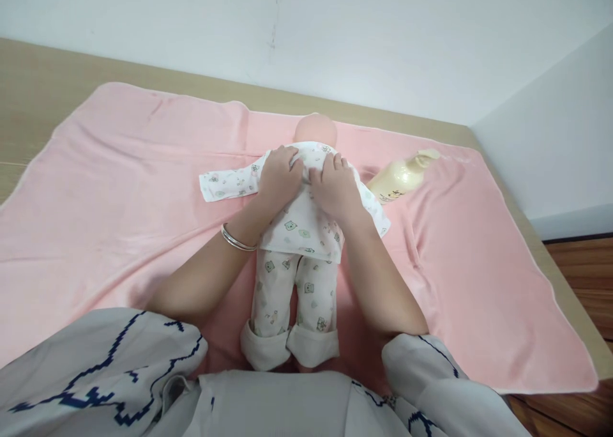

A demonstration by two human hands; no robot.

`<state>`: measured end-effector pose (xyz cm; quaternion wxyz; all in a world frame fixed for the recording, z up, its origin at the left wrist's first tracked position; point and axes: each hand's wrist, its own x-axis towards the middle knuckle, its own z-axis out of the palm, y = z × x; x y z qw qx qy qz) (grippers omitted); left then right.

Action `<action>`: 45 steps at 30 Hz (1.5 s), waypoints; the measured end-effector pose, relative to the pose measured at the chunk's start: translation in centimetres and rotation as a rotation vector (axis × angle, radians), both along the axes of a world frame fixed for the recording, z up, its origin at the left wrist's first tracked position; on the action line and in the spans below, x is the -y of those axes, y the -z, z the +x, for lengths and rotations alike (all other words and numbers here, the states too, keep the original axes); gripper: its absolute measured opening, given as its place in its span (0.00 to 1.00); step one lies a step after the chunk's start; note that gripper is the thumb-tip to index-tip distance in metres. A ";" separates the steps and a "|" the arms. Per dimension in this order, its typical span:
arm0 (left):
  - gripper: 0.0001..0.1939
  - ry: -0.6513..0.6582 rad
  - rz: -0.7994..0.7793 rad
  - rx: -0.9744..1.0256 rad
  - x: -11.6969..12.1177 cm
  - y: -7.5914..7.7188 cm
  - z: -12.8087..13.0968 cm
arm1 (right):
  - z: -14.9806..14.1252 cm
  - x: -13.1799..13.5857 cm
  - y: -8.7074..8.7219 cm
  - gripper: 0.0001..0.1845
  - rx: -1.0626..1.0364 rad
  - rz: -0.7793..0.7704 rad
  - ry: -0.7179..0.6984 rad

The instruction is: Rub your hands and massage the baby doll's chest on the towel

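Observation:
A bald baby doll (316, 129) lies with its head away from me, and no face shows. A white printed shirt (301, 236) covers its upper body, with one sleeve stretched out to the left. Matching trousers (272, 283) with turned-up cuffs cover the legs. My left hand (281, 176) rests on the shirt's upper left, its fingers curled on the cloth near the collar. On the upper right, my right hand (336, 188) grips the shirt with bent fingers. Both thumbs point inward, and the cloth creases between them. What lies under my palms is hidden.
Beside the doll on the right, a cream-yellow pump bottle (400, 176) lies tilted on its side. A pink blanket (143, 168) is spread under everything on a wooden table (38, 73). A white wall (383, 41) stands along the far edge.

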<state>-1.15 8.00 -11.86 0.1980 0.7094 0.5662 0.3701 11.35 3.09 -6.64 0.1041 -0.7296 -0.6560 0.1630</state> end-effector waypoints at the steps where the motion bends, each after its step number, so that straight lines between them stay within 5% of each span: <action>1: 0.17 0.022 -0.002 -0.020 0.0 0.0 0.0 | -0.7 0.7 -0.4 0.37 0.009 0.003 -0.045; 5: 0.20 0.062 -0.002 -0.063 -0.2 -0.1 -0.3 | -1.4 1.4 -0.4 0.35 -0.049 0.068 -0.215; 11: 0.24 0.072 -0.032 -0.042 -0.5 1.0 -0.5 | 1.2 -1.7 1.2 0.38 -0.080 0.039 -0.035; 14: 0.25 0.086 -0.023 -0.040 -0.7 1.7 -0.6 | 0.4 -0.4 0.3 0.40 -0.023 0.003 0.005; 19: 0.25 0.095 0.021 -0.077 -0.8 2.0 -0.6 | -1.7 2.4 -0.8 0.34 0.052 0.058 -0.190; 22: 0.23 0.110 0.017 -0.109 -0.5 1.1 -0.6 | -0.8 1.3 -0.1 0.32 -0.043 0.091 -0.213; 28: 0.13 0.112 -0.028 -0.204 1.9 -2.1 -0.5 | 2.2 -2.2 1.7 0.39 -0.090 0.036 -0.002; 34: 0.12 0.228 -0.114 -0.198 3.1 -4.1 -0.5 | 1.5 -1.1 2.0 0.38 0.027 0.108 -0.029; 41: 0.15 0.169 -0.084 -0.123 0.0 -0.8 -0.5 | -1.2 2.9 -0.2 0.31 0.151 0.146 -0.157; 45: 0.15 0.141 -0.015 -0.101 0.3 0.1 -0.1 | -0.5 1.8 -1.0 0.25 0.053 0.085 -0.137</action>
